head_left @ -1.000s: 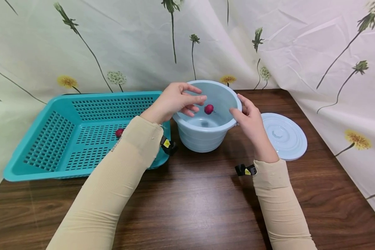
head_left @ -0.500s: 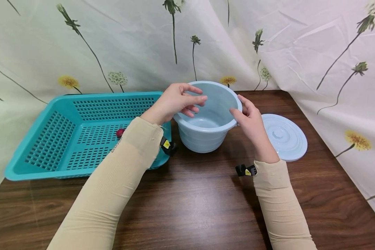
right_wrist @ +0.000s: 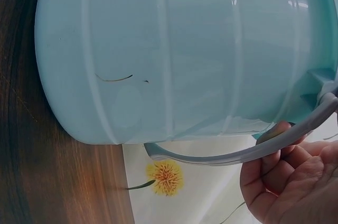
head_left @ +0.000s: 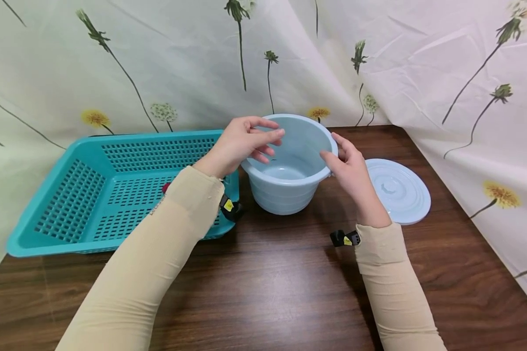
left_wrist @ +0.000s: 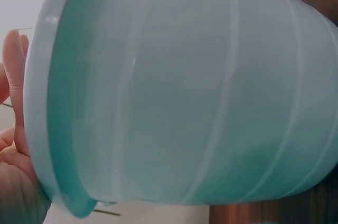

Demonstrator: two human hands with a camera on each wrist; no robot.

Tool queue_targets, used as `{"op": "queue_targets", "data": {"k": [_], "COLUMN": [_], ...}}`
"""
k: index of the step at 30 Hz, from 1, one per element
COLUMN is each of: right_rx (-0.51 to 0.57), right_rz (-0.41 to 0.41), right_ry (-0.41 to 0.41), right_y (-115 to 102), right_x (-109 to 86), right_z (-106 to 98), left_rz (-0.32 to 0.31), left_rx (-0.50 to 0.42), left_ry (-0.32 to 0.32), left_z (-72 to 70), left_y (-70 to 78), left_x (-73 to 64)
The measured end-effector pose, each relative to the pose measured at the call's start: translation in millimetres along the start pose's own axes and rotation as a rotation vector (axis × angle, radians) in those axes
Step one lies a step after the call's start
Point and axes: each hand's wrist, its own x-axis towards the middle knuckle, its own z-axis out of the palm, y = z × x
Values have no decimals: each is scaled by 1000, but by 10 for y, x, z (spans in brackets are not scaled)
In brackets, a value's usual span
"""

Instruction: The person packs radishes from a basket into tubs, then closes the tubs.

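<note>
A light blue bucket (head_left: 283, 195) stands upright on the table. My left hand (head_left: 241, 144) hovers over its left rim, fingers loosely bent, with nothing between them. In the left wrist view the bucket's wall (left_wrist: 174, 86) covers most of the picture, and part of the left hand (left_wrist: 21, 182) shows beyond the rim. My right hand (head_left: 349, 168) grips the bucket's right rim, thumb on the inside. In the right wrist view its fingers are at the bucket's grey handle (right_wrist: 232, 158). A small red radish-like ball (head_left: 165, 187) lies in the teal basket (head_left: 110, 195), partly hidden by my left sleeve.
The perforated basket sits left of the bucket, close beside it. A round light blue lid (head_left: 397, 190) lies flat on the brown wooden table (head_left: 268, 282) to the right. A flower-printed cloth (head_left: 193, 63) hangs behind and along the right side.
One second ago a red radish-like ball was visible inside the bucket's opening, below my left fingers; it is out of sight now. My left hand has shifted slightly left. The right hand holds still.
</note>
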Motion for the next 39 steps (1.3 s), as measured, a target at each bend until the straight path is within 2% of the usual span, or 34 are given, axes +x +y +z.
{"op": "queue_targets", "data": {"k": [4,7,11,16,23,30,39], "right_rx": [-12,-15,-14,-12,-3,-7,-9], "right_rz": [5,7,6,-1,-8,-2,14], "right_ry": [5,4,3,1,4,0,-2], "right_y": [-20,-26,-28,-26,-24,-43,-53], "right_x": [-2,-5,-2,2,-2,-10,-24], "right_z": [3,6,14,20,17,19,18], "left_rz": [16,13,14,46,84,44,2], "left_rx": [-111,-149,-122,-47,-17,7,51], "left_ry": [24,28,32,56,161,213,228], "left_z": [-50,-111,-232,-416,-722,-1011,-1329], "left_y": [-20,-23,-21,-11,-30,-197,-498], "left_x": [-48,-100,-173,-274,-373,-410,-430]}}
